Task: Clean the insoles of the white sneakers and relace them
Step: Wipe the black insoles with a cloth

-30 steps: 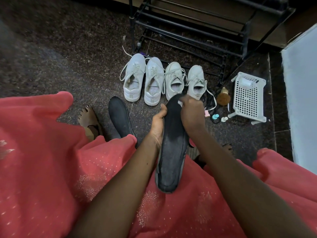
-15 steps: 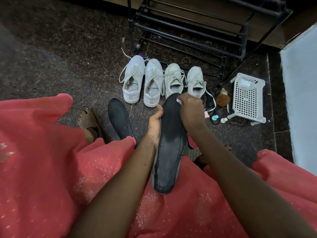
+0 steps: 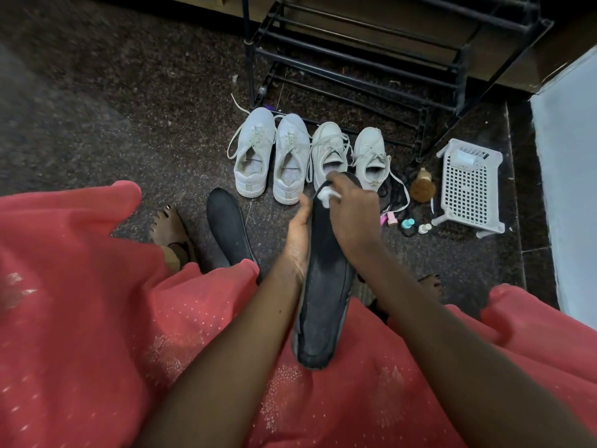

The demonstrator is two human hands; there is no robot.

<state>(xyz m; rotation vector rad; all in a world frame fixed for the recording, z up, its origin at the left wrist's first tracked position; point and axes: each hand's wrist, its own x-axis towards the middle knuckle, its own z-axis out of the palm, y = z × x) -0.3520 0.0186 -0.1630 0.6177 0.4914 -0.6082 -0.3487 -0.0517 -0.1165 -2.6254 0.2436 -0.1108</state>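
Four white sneakers (image 3: 292,156) were lined up on the floor before a black rack (image 3: 355,56), heels toward the person, probably for easy reach. A dark insole (image 3: 323,286) was propped heel-down on the red lap, apparently to steady it for wiping, while a second insole (image 3: 227,224) was laid aside on the floor. The propped insole was gripped along its edge by the left hand (image 3: 298,234), and a small white cloth (image 3: 328,197) was pinched in the right hand (image 3: 352,215), its fingers curled, near the toe end.

Left hand (image 3: 298,236) holds black insole (image 3: 323,286), right hand (image 3: 352,211) presses white wipe (image 3: 328,197) on it
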